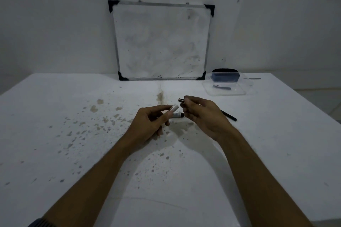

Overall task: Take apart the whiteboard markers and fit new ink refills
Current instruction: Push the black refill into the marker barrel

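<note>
My left hand (150, 122) grips a white marker barrel (173, 108), its open end pointing up and right. My right hand (203, 114) pinches a small dark marker piece (180, 100), held just above and to the right of the barrel's end, not touching it. A second marker (177, 115) with a white label and a dark end lies on the table between my hands, partly hidden by my fingers. A thin black ink refill (228, 115) lies on the table behind my right hand, its near end hidden.
A small whiteboard (160, 42) leans on the wall at the back of the stained white table (73, 134). A clear plastic tray (227, 86) at the back right holds a dark eraser (225, 76) and a dark stick. The table's right edge drops off nearby.
</note>
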`<state>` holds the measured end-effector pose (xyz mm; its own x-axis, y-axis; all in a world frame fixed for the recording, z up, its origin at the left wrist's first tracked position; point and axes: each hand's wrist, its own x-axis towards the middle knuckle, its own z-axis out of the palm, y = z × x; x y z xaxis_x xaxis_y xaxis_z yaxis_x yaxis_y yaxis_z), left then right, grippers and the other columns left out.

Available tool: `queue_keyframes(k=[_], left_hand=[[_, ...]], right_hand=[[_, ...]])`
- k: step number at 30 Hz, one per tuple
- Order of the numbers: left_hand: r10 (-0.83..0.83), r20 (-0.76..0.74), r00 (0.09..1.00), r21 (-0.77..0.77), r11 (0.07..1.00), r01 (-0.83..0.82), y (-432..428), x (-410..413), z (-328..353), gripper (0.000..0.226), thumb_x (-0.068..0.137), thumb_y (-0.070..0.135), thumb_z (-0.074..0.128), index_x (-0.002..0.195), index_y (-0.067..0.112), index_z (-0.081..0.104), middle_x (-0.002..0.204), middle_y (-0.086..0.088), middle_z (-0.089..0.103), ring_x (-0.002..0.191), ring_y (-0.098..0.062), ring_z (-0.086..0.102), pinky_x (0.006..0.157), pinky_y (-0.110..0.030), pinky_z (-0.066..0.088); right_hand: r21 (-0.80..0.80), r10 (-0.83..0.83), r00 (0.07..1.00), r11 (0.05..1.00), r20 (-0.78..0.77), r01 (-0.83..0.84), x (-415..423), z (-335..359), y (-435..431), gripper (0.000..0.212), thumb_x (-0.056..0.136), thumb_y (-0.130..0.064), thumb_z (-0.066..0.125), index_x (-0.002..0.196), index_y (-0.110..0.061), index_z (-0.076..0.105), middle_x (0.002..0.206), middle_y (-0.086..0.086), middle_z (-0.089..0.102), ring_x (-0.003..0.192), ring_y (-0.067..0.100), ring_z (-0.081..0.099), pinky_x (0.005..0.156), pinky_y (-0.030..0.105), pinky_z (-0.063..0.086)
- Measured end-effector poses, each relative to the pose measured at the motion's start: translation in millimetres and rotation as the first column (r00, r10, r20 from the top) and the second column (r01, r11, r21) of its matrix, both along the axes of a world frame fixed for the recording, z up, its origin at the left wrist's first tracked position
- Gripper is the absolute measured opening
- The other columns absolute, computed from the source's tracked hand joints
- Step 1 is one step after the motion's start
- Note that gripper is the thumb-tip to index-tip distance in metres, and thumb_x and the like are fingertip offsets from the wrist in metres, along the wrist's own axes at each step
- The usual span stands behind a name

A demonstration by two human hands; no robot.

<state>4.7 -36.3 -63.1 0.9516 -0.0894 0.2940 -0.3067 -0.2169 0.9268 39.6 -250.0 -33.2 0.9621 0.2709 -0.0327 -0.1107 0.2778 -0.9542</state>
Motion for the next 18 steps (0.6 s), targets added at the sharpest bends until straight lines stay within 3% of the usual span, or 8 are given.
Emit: queue_keyframes(k=[4,8,13,18], left_hand=[[-0.042,0.012,0.999,-0.013,0.999,0.043,1,0,-1,0.030,0.096,0.036,0.070,0.125,0.031,0.076,0.077,-0.007,0.077,0.049,-0.020,0.064,0.046,-0.028,0.054],[-0.079,-0.006,0.997,-0.021,0.997,0.079,4,2,-3,0.026,0.102,0.028,0.066,0.126,0.031,0.076,0.081,-0.007,0.076,0.053,-0.021,0.065,0.046,-0.024,0.052],[-0.071,-0.041,0.997,0.033,0.997,0.072,2,2,-6,0.027,0.102,0.033,0.066,0.127,0.032,0.075,0.081,-0.004,0.077,0.052,-0.018,0.062,0.051,-0.028,0.054],[-0.070,-0.090,0.993,-0.048,0.997,0.066,0,1,-5,0.027,0.104,0.032,0.062,0.129,0.030,0.073,0.075,-0.002,0.068,0.051,-0.018,0.052,0.045,-0.028,0.046]], right_hand=[[0.019,-0.034,0.998,0.999,-0.058,0.035,2,-6,3,0.028,0.092,-0.026,0.075,0.102,-0.001,0.078,0.086,0.007,0.076,0.071,0.011,0.067,0.072,0.024,0.058],[-0.053,-0.059,0.997,0.997,-0.041,0.057,1,-8,7,0.026,0.091,-0.027,0.076,0.102,-0.004,0.080,0.083,0.004,0.075,0.068,0.010,0.066,0.071,0.024,0.057],[-0.299,-0.101,0.972,0.940,0.211,0.162,-3,-8,8,0.016,0.090,-0.026,0.077,0.101,-0.014,0.080,0.079,-0.003,0.078,0.069,0.007,0.069,0.067,0.018,0.055],[-0.328,-0.093,0.939,0.921,0.332,0.207,-5,-7,10,0.014,0.091,-0.028,0.075,0.104,-0.027,0.080,0.093,-0.006,0.081,0.078,0.011,0.076,0.073,0.021,0.060]])
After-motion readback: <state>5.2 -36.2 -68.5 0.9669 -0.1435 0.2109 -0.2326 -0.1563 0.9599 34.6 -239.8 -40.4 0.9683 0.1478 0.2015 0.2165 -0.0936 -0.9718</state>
